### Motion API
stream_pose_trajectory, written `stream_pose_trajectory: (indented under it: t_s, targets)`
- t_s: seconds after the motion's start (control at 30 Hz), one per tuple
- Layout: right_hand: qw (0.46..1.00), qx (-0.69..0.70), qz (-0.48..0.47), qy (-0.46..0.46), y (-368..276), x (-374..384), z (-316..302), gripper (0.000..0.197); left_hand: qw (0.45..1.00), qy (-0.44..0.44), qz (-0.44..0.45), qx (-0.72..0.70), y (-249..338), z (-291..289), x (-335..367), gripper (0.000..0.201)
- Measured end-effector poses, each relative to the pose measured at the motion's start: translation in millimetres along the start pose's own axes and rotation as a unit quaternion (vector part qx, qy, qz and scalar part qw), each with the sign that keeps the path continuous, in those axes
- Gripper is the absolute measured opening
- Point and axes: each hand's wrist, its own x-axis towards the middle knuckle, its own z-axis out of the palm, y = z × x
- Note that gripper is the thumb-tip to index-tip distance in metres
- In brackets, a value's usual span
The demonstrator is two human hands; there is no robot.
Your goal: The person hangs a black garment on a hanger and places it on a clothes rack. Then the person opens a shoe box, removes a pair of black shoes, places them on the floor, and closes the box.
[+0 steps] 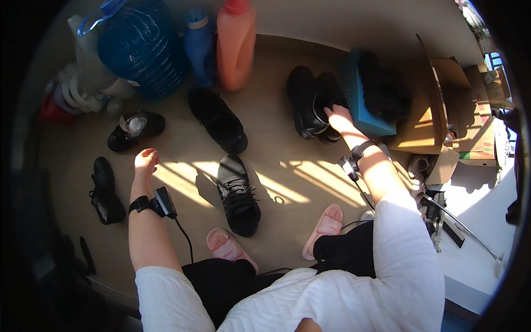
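Note:
At the right, my right hand (339, 117) reaches to the rim of a black shoe (329, 88), fingers closed on its opening and partly hidden inside. That shoe stands against a second black shoe (303, 102). My left hand (146, 162) hovers at the left with its fingers curled in and nothing seen in them. Nearest to it is a small black shoe (149, 124) with pale stuffing; its likely mate, another small black shoe (105, 191), lies nearer me. Between my hands are a black sneaker (218, 122) and a laced black sneaker (238, 193).
Along the wall stand a large blue water jug (144, 50), a blue bottle (199, 47) and an orange bottle with a red cap (237, 47). A light-blue box (365, 119) and a cardboard box (415, 124) stand right of the shoes. Pink slippers (326, 227) are on my feet.

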Motion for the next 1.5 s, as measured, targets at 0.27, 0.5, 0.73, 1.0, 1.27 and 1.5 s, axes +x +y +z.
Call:
stream_pose_trajectory:
  t_s: [0.27,0.5,0.73,1.0,1.27,1.5]
  targets:
    - [0.99,0.097,-0.07,0.073,-81.0,-48.4,-3.6,0.022,0.999,0.031,0.002,-0.037,-4.2,4.1,6.4,0.021]
    - [0.909,0.018,-0.328,-0.255,-129.7,-234.5,75.8,0.02,0.998,0.02,0.042,-0.034,26.3,29.0,4.0,0.02]
    - [0.869,-0.041,-0.477,0.129,-210.1,-145.2,91.7,0.028,0.995,0.022,0.084,-0.053,36.3,29.8,1.8,0.019]
    - [0.896,-0.175,-0.407,0.032,-143.8,-121.3,80.5,0.006,0.996,0.018,0.059,-0.059,23.1,23.3,3.4,0.02]
    - [0.854,-0.128,-0.498,-0.079,-31.1,-253.8,98.3,0.008,0.992,0.002,0.09,-0.085,28.6,43.1,9.3,0.018]
    - [0.931,-0.14,-0.292,-0.171,-120.5,-306.6,85.0,0.072,0.991,-0.014,0.076,-0.109,28.2,52.2,10.0,0.016]
